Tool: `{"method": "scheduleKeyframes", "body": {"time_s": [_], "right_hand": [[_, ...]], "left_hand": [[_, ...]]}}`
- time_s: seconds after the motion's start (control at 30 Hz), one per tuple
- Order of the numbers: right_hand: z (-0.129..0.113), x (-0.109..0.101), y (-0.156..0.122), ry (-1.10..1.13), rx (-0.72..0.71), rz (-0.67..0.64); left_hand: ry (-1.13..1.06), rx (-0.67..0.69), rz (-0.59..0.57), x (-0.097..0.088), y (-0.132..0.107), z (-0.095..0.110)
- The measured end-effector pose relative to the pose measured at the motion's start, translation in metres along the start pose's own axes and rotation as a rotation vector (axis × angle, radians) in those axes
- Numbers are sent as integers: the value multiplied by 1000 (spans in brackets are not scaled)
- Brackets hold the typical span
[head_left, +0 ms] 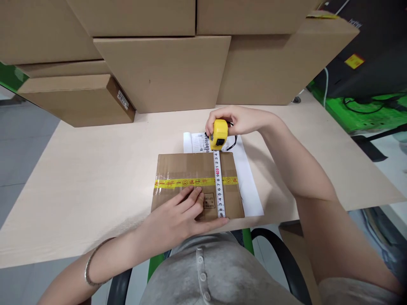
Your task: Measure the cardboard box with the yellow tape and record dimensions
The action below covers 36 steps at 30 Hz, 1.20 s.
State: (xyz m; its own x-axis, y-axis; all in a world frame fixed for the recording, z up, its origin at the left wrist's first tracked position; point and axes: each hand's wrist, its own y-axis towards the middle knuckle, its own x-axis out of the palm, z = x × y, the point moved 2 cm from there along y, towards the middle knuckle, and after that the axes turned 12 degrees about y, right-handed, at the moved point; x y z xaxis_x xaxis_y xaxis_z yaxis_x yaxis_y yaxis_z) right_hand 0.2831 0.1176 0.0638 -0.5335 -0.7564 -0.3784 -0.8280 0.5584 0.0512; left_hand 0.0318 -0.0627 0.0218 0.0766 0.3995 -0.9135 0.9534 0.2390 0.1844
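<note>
A flat brown cardboard box (178, 169) sealed with yellow printed tape lies on the table near its front edge. My left hand (181, 214) rests flat on the box's near side, fingers stretched out, thumb pressing the end of the tape blade at the box's front edge. My right hand (235, 120) grips a yellow tape measure (218, 134) at the box's far edge. Its white blade (218, 184) runs across the box top from back to front.
A white printed sheet (249, 178) lies under the box, sticking out to the right and back. Large cardboard cartons (165, 72) are stacked along the table's (79, 182) far side. A black monitor and green surface (365, 106) are at right.
</note>
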Motion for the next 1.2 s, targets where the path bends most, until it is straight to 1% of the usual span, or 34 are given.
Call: {"method": "scheduleKeyframes", "body": {"time_s": [0.07,0.17,0.27,0.37,0.47,0.53,0.57,0.67,0.77,0.83,0.87,0.93,0.97,1.0,1.03,1.07,1.1,1.17,1.2], "right_hand": [[10,-2,6,22,23,-21],[22,2,12,28,65,-45],[26,3,14,13,65,-44],[19,2,12,-20,51,-36],[-1,8,5,-74,13,16],[-16,22,-3,-116,2,5],[-23,32,-7,-137,4,-30],[-38,71,-23,-195,14,-161],[-49,103,-40,-219,29,-227],[-53,115,-51,-179,70,-234],[-54,117,-57,-143,100,-230],[-54,117,-69,-43,147,-224],[-53,115,-75,11,156,-214],[-52,111,-81,64,161,-180],[-48,107,-88,120,168,-114],[-44,102,-94,175,180,-6],[-38,97,-100,225,192,144],[-23,89,-111,312,236,482],[-15,87,-115,351,270,619]], "left_hand": [[-11,-6,-2,0,0,0],[-26,-8,-11,-1,1,-1],[-44,-4,-25,0,1,-2],[-63,-6,-26,0,1,-3],[-62,-2,-22,1,2,-2],[-54,-2,-15,1,1,-1],[-52,-2,-8,1,1,-1],[-52,-19,20,2,-1,-1],[-33,-50,60,3,0,1],[4,-60,81,3,1,3],[18,-64,85,2,1,5],[-3,-81,131,0,-1,7],[-48,-114,182,-2,-4,7],[-111,-157,256,-3,-8,5],[-190,-224,346,-4,-14,2],[-275,-322,441,-3,-21,-4],[-354,-422,525,0,-29,-11],[-481,-765,603,14,-44,-30],[-554,-953,516,26,-50,-38]]}}
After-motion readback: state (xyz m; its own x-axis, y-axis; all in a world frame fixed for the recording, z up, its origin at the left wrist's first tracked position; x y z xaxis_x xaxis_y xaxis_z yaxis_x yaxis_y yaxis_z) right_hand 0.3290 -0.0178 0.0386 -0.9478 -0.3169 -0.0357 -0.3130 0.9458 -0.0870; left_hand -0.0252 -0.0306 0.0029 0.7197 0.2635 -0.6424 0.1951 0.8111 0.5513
